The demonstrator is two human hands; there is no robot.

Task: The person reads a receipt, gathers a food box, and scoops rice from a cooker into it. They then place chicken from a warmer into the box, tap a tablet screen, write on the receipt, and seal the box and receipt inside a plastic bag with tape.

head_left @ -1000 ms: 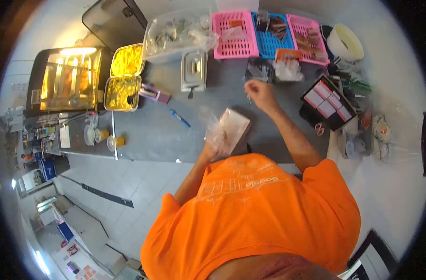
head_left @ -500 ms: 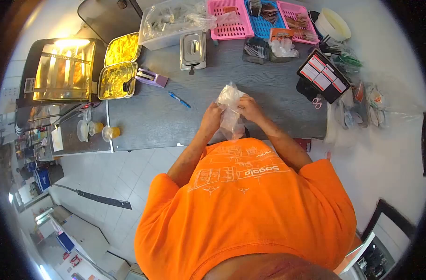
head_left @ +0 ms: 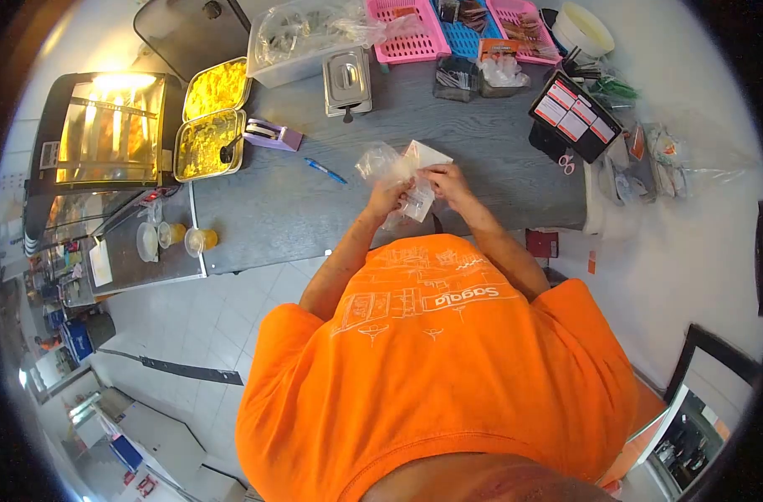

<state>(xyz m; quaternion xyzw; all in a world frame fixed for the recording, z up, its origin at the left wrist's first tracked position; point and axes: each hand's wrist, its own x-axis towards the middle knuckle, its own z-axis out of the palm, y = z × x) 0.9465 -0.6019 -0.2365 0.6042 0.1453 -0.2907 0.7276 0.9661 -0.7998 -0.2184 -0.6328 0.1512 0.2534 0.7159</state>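
Observation:
Both hands work close together over the front of the dark table. My left hand (head_left: 387,196) is closed on a crumpled clear plastic bag (head_left: 376,161), part of which sticks out beyond the fingers. My right hand (head_left: 450,181) pinches a flat white piece like paper or a packet (head_left: 430,154); its corner points away from me, and it overlaps the bag. Between the hands the two are bunched together, and the fingers hide some of them. A blue pen (head_left: 325,171) lies on the table to the left of my left hand.
Left are a purple tape dispenser (head_left: 273,136), yellow food trays (head_left: 208,144), a lit warming cabinet (head_left: 105,125) and lidded cups (head_left: 201,242). A lidded steel container (head_left: 346,82) and pink basket (head_left: 408,32) stand behind. Right are a tablet (head_left: 576,115) and scissors (head_left: 566,162).
The bag has swung from hanging upright between the hands to the left, and the white piece now shows by my right hand. Both hands have turned slightly. The whole view has shifted a little.

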